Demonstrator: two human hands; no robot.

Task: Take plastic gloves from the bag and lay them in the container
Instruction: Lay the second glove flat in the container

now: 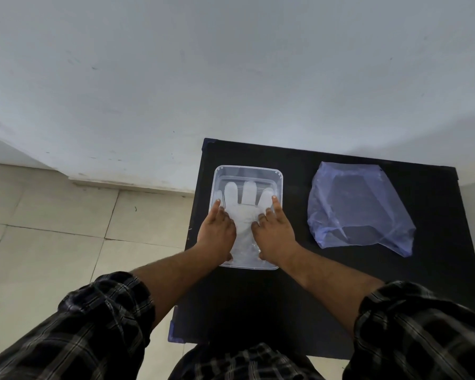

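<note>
A clear plastic container [279, 179] sits on the left half of a black table [285, 292]. Inside it lies a translucent white plastic glove [244, 212], flat, its fingers pointing away from me. My left hand [216, 231] rests palm down on the glove's left side, fingers spread. On the glove's right side my right hand [274, 233] presses flat in the same way. Both hands hide the glove's edges and part of the cuff. To the right of the container a translucent blue plastic bag [359, 209] lies on the table; whether it holds anything I cannot tell.
The table stands against a pale wall [231, 78]. Its left edge drops to a beige tiled floor [52, 229]. My checked sleeves fill the lower corners of the view.
</note>
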